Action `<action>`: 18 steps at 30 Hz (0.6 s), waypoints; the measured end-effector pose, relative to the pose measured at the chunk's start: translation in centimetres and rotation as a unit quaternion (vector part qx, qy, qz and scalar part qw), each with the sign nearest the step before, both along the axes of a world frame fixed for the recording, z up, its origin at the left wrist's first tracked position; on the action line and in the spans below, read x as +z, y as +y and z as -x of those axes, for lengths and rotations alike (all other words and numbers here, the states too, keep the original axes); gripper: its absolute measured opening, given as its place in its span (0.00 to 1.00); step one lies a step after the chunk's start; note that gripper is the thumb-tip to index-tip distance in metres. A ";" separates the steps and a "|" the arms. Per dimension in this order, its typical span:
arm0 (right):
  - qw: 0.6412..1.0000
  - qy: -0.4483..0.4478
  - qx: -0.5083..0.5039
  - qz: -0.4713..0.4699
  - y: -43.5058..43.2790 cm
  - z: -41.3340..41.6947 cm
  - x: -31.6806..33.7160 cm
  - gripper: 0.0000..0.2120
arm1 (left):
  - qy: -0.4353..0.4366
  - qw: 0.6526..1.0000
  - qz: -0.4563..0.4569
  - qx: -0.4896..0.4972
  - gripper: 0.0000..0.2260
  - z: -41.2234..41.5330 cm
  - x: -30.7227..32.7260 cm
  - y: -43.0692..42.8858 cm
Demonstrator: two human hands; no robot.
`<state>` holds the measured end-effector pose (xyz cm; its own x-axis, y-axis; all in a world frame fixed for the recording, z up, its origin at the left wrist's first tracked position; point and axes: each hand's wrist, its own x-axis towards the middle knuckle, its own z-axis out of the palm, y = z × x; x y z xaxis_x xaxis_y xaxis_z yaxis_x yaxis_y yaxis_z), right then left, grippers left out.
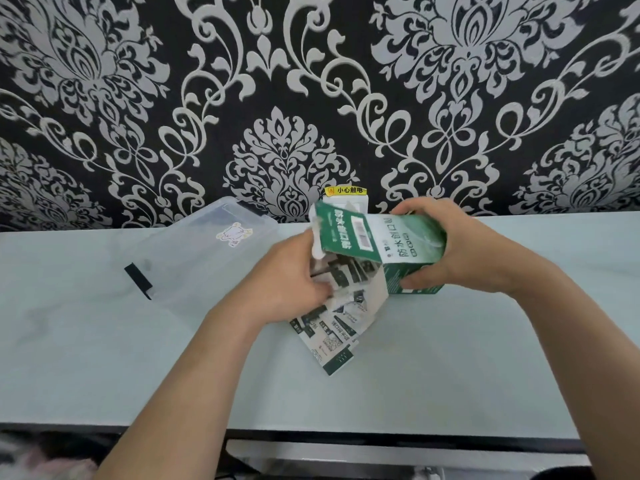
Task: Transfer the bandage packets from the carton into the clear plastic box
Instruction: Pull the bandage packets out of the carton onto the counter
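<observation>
right hand point(460, 254) gripping tipped carton point(398, 247) | left hand point(294, 275) pinching bandage packets point(332, 327) spilling at its mouth | clear plastic box point(207, 251) waiting left, lidded | risk: loose packets sliding, scattering across table point(485, 358)

Carton point(391, 244) sits mid-table point(104, 358) near the back edge, bandage packets point(332, 327) spilling out in front; clear plastic box point(194, 251) lies just left, well apart.
</observation>
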<state>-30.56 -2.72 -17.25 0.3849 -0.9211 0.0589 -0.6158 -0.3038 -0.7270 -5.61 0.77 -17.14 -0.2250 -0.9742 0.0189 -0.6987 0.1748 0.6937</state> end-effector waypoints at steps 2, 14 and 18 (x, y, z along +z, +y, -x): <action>1.000 -0.020 -0.009 0.000 0.2 0.8 0.2 0.41 | 0.038 0.999 0.024 0.011 0.23 -0.6 0.8 0.0; 0.991 -0.098 -0.087 0.010 0.7 3.4 1.0 0.41 | -0.101 0.982 0.149 0.052 0.13 -1.7 0.0 -0.2; 0.986 -0.142 -0.089 0.001 0.9 3.4 1.3 0.40 | -0.140 0.987 0.011 -0.071 0.26 -0.7 -0.6 0.0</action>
